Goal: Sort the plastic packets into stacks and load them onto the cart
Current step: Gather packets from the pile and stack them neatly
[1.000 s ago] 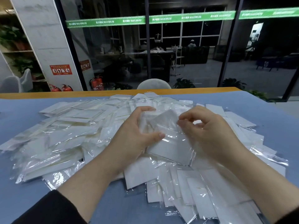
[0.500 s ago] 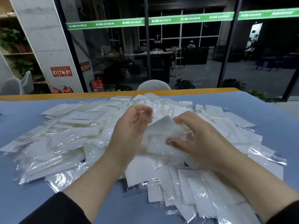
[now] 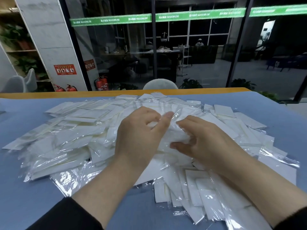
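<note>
We have both hands over the middle of the packet heap (image 3: pixel 69 140) on the blue table (image 3: pixel 25 205). The left hand (image 3: pixel 139 138) and right hand (image 3: pixel 204 145) pinch 1 crumpled packet (image 3: pixel 176 133) between them (blurred, long axis unclear), equally near both; no cart in view.

An office lobby or commercial workspace at night; glass partition walls (image 3: pixel 191 52) with a green banner strip (image 3: pixel 166 16) fill the upper frame; red fire extinguishers (image 3: pixel 101 83) and a safety notice (image 3: pixel 65 69) at left; desks behind the glass.
</note>
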The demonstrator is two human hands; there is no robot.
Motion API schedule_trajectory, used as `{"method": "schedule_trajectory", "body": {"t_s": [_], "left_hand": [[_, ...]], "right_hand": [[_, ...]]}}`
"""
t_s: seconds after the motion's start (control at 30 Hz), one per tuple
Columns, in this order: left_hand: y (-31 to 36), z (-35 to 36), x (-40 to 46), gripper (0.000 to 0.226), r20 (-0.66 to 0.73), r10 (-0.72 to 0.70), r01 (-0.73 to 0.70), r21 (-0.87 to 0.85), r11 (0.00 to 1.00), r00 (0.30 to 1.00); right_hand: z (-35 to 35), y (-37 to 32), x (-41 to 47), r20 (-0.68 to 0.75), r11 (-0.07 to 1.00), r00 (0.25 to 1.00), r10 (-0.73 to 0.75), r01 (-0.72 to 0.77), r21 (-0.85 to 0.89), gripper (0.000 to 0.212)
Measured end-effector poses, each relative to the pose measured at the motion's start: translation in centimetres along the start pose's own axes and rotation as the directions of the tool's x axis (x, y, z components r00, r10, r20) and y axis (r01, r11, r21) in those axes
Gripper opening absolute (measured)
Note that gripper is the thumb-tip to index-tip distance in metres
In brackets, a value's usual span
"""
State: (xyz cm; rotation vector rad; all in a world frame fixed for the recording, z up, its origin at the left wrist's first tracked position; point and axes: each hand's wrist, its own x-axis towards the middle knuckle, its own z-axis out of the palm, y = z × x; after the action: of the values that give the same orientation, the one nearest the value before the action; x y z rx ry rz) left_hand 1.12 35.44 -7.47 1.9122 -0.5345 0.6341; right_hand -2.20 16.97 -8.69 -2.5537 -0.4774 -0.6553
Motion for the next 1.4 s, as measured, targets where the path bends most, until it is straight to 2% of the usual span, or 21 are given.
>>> {"method": "schedule_trajectory", "body": {"t_s": [0.13, 0.23, 0.33, 0.43, 0.53, 0.63, 0.73, 0.9, 1.0, 1.1, 1.27, 1.4], "left_hand": [[-1.1, -0.6, 0.7, 0.016, -0.004, -0.185, 0.185, -0.001, 0.983, 0.983], [-0.6, -0.7, 0.7, 0.020, 0.013, -0.255, 0.254, -0.140, 0.957, 0.967], [0.5, -0.5, 0.4, 0.038, 0.076, -0.318, 0.326, -0.269, 0.906, 0.945], [0.1, 0.1, 0.7, 0.014, 0.060, -0.414, 0.411, -0.312, 0.856, 0.908], [-0.5, 0.6, 0.7, 0.017, 0.131, -0.482, 0.496, -0.337, 0.800, 0.866], [0.2, 0.9, 0.1, 0.036, 0.198, -0.453, 0.494, -0.319, 0.809, 0.869], [0.1, 1.1, -0.1, 0.023, 0.169, -0.410, 0.443, -0.300, 0.845, 0.896], [-0.2, 1.0, 0.2, 0.027, 0.170, -0.451, 0.482, -0.308, 0.821, 0.876], [0.0, 1.1, -0.1, 0.029, 0.166, -0.371, 0.405, -0.294, 0.866, 0.914], [-0.1, 1.1, 0.0, 0.016, 0.116, -0.316, 0.336, -0.361, 0.870, 0.942], [-0.3, 1.3, -0.4, 0.018, 0.280, -0.319, 0.372, -0.164, 0.914, 0.906], [0.3, 0.8, -0.3, 0.022, 0.346, -0.304, 0.374, -0.158, 0.914, 0.888]], "right_hand": [[0.1, 0.4, 0.0, -0.009, 0.988, 0.996, 0.092, -0.090, 0.124, 0.040], [-0.1, 0.5, -0.1, -0.062, 0.983, 0.994, 0.095, -0.084, 0.165, 0.037], [-0.4, 0.4, -0.1, -0.130, 0.986, 0.991, 0.038, -0.015, 0.168, 0.035], [-0.1, 0.6, 0.0, -0.079, 0.974, 0.996, 0.041, -0.023, 0.223, 0.039], [0.5, 1.1, 0.1, -0.046, 0.967, 0.994, 0.100, -0.086, 0.240, 0.051], [0.9, 1.1, 0.1, -0.081, 0.965, 0.988, 0.130, -0.107, 0.241, 0.061], [0.6, 0.8, 0.1, -0.054, 0.957, 0.991, 0.125, -0.106, 0.269, 0.064], [-0.7, 1.4, -0.2, 0.085, 0.935, 0.982, 0.166, -0.185, 0.302, 0.055], [-0.8, 1.2, -0.3, 0.009, 0.947, 0.991, 0.136, -0.133, 0.292, 0.043], [-0.5, 0.9, -0.2, -0.069, 0.946, 0.993, 0.095, -0.068, 0.318, 0.041], [0.0, 1.0, -0.3, 0.060, 0.926, 0.990, 0.127, -0.140, 0.350, 0.052], [-0.2, 1.0, -0.4, 0.091, 0.911, 0.982, 0.165, -0.187, 0.366, 0.049]]}}
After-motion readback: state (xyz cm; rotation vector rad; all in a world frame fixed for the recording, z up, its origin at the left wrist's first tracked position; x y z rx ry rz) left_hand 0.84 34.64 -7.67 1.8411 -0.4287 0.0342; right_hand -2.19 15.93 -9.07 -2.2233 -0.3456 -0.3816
